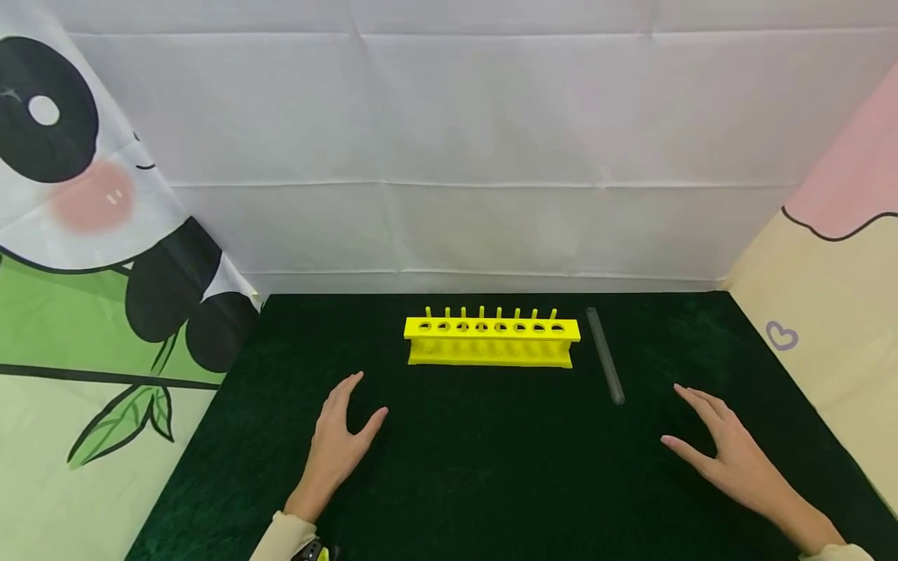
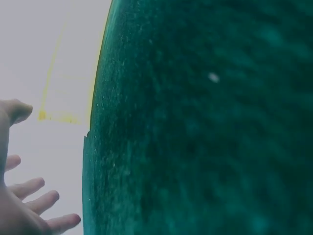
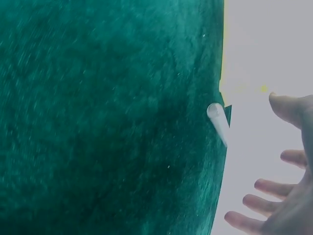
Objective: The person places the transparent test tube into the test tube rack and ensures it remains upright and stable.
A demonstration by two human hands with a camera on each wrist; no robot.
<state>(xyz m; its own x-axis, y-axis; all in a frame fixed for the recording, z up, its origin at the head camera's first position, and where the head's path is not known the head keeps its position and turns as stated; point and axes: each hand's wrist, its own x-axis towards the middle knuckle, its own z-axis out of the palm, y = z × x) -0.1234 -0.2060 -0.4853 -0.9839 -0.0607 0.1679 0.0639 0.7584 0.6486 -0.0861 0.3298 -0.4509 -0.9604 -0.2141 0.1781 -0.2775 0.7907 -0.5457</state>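
Head view: from where I stand, both hands reach in over the green desk (image 1: 491, 460) and neither has hold of anything. The left hand (image 1: 335, 448) is well spread, thumb apart from extended fingers, short of the yellow rack (image 1: 491, 361). The right hand (image 1: 737, 460) is likewise wide, fingers pointing inward, and is the nearer to the clear tube (image 1: 606, 357). That tube lies on the desk just beside the rack's right end, slanting, not touching it; which end is open cannot be told. The rack stands upright, its holes showing no tube.

Recommended handling, in my judgement: approach the tube with the right hand from its outer side, low, and pinch it lightly with thumb and fingertips, since a smooth round body may roll. The left hand would do best steadying the rack's near end, without tipping it.

Left wrist view: thumb and fingers fan apart with nothing between them; a washed-out yellow shape beyond the thumb is probably the rack.

Right wrist view: the fingers are parted, slightly bent, and hold nothing; the tube's near end shows on the desk, apart from the thumb
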